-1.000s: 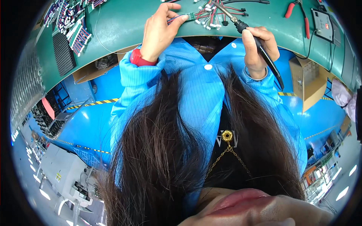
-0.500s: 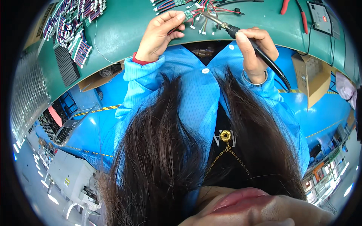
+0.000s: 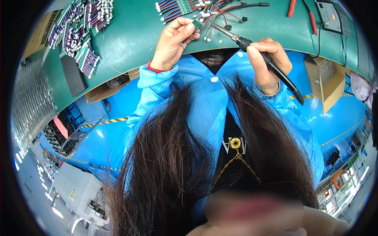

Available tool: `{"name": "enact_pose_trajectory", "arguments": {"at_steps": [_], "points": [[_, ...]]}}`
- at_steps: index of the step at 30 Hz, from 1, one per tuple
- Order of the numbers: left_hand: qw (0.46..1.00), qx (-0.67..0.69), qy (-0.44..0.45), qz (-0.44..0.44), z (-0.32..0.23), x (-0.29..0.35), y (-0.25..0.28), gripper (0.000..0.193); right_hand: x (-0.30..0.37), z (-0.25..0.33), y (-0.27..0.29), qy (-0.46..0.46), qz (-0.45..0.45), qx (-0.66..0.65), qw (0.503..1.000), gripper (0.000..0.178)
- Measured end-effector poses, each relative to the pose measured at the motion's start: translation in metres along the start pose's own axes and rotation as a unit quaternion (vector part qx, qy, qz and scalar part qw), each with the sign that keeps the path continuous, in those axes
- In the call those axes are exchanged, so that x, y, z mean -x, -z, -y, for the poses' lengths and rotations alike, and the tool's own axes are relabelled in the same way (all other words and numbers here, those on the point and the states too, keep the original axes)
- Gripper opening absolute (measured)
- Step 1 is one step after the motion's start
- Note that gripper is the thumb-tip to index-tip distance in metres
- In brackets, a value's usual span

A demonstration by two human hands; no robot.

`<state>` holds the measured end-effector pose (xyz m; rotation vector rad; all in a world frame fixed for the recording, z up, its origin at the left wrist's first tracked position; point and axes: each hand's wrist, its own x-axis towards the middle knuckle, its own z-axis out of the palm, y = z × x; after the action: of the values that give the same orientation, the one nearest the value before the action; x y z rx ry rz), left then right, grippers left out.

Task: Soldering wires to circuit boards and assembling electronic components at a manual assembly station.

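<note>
A light-blue striped smock [image 3: 208, 108] with white buttons [image 3: 214, 79], black top [image 3: 230, 126], gold pendant [image 3: 232, 140], red wristband [image 3: 155, 68], metallic bangle [image 3: 270, 94].

1. I see the soldering iron [image 3: 243, 42], with black handle and bare metal front part. It is slanted in the right hand [image 3: 271, 59], and its tip points to the upper left of my view.
2. I see also the circuit board [image 3: 197, 24], small and green. The left hand [image 3: 173, 42] pinches it; from my side, a gap shows between board and tip.
</note>
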<state>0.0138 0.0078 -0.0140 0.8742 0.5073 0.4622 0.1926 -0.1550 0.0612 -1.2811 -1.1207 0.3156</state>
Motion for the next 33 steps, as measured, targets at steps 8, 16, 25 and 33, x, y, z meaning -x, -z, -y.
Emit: {"name": "enact_pose_trajectory", "arguments": {"at_steps": [8,16,25,33], "points": [[0.997,0.061,-0.018,0.045,0.007,-0.002,-0.003,0.014,0.003,0.004,0.009,0.03,0.021,-0.017,0.999,0.014],[0.993,0.089,-0.021,0.076,0.011,-0.006,-0.005,0.013,0.005,0.005,0.015,0.022,0.031,0.003,0.999,0.014],[0.99,0.112,-0.01,0.086,0.008,-0.008,-0.003,0.014,0.002,0.006,0.014,0.043,0.034,-0.021,0.998,0.015],[0.997,0.078,0.01,0.006,-0.002,-0.01,-0.02,0.018,-0.044,-0.017,0.042,0.113,-0.119,0.142,0.976,0.014]]}}
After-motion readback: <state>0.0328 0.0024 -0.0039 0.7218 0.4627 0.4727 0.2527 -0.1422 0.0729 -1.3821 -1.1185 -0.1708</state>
